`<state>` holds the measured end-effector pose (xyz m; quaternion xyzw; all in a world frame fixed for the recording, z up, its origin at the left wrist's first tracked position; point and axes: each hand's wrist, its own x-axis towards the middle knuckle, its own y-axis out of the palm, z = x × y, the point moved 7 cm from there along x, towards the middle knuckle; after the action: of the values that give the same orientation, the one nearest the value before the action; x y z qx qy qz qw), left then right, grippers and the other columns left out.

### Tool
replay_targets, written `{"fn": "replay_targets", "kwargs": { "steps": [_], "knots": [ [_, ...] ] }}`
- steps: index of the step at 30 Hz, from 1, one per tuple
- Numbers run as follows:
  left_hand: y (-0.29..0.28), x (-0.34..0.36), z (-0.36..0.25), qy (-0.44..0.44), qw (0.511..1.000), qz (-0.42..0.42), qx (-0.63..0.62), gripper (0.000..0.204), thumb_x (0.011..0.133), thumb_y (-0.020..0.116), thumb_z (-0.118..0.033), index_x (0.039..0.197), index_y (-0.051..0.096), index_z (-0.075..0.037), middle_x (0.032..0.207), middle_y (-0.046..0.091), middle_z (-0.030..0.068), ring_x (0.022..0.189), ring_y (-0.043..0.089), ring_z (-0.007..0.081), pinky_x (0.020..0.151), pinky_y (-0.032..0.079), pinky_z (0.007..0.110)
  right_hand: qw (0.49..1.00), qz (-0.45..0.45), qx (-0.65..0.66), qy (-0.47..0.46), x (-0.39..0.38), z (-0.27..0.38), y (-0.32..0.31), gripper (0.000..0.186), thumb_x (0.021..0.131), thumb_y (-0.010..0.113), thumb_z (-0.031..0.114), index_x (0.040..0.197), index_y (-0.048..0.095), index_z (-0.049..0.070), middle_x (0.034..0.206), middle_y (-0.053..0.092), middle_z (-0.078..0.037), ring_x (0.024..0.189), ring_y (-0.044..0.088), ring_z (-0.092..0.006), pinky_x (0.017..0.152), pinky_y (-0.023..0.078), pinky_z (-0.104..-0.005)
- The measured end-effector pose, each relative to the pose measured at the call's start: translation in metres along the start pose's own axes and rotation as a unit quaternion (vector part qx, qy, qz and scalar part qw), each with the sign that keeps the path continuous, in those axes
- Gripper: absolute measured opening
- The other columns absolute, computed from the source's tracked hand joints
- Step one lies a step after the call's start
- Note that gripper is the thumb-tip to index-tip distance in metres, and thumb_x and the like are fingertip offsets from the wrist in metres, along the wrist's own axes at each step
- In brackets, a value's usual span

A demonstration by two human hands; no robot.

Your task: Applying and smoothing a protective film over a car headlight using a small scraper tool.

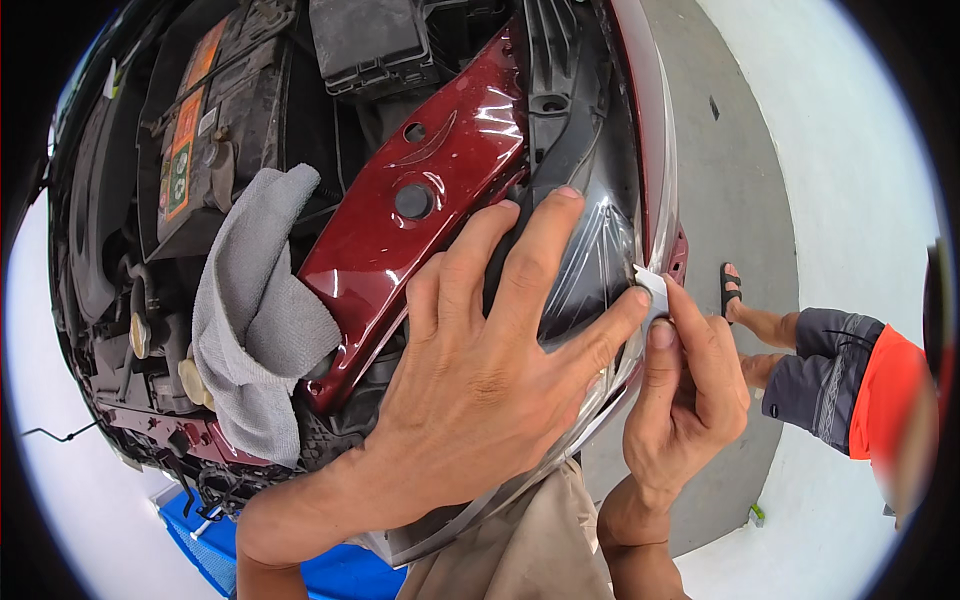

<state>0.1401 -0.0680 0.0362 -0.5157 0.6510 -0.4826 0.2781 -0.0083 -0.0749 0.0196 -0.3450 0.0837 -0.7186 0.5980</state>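
Observation:
My left hand (485, 370) lies spread over the car's headlight (585, 270). Two of its fingertips rest by the black trim on the far side, and its thumb reaches the edge beside the red fender. Between the thumb and forefinger of my right hand (690, 400) is a small flat white piece (654, 292), pinched against the headlight's outer edge; its exact kind is unclear. My left thumb touches or nearly touches this piece. Clear, shiny material with streaks and creases shows along the headlight's surface and lower edge. A red body panel (370, 240) runs alongside my left fingers.
A grey cloth (255, 310) is draped over the engine bay's front. Behind it sit a battery (215, 130) and a black box (370, 45). A person in dark shorts (820, 380) stands at the right on the grey floor (715, 130). Something blue (350, 572) lies at lower left.

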Motion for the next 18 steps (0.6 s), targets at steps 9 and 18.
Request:
{"fn": "replay_targets", "kwargs": {
  "steps": [9, 18],
  "knots": [
    [-0.002, 0.003, -0.002, -0.008, 1.0, 0.0, -0.008, 0.052, 0.08, 0.068, -0.022, 0.131, 0.068, -0.02, 0.153, 0.03, 0.0216, 0.132, 0.035, 0.041, 0.106, 0.031, 0.051, 0.995, 0.03, -0.058, -0.07, 0.011, 0.007, -0.005, 0.022, 0.09, 0.063, -0.007, 0.11, 0.072, -0.004, 0.072, 0.056, -0.005, 0.062, 0.044, -0.0108, 0.056, 0.031, -0.0246],
    [-0.003, 0.002, -0.001, -0.013, 1.0, 0.007, -0.009, 0.056, 0.078, 0.069, -0.022, 0.134, 0.066, -0.02, 0.152, 0.032, 0.0216, 0.131, 0.037, 0.0403, 0.102, 0.033, 0.05, 0.99, 0.099, 0.101, -0.009, 0.023, -0.021, -0.006, 0.02, 0.085, 0.07, -0.004, 0.105, 0.074, -0.005, 0.075, 0.062, -0.007, 0.065, 0.052, -0.0117, 0.056, 0.038, -0.024]
  ]
}}
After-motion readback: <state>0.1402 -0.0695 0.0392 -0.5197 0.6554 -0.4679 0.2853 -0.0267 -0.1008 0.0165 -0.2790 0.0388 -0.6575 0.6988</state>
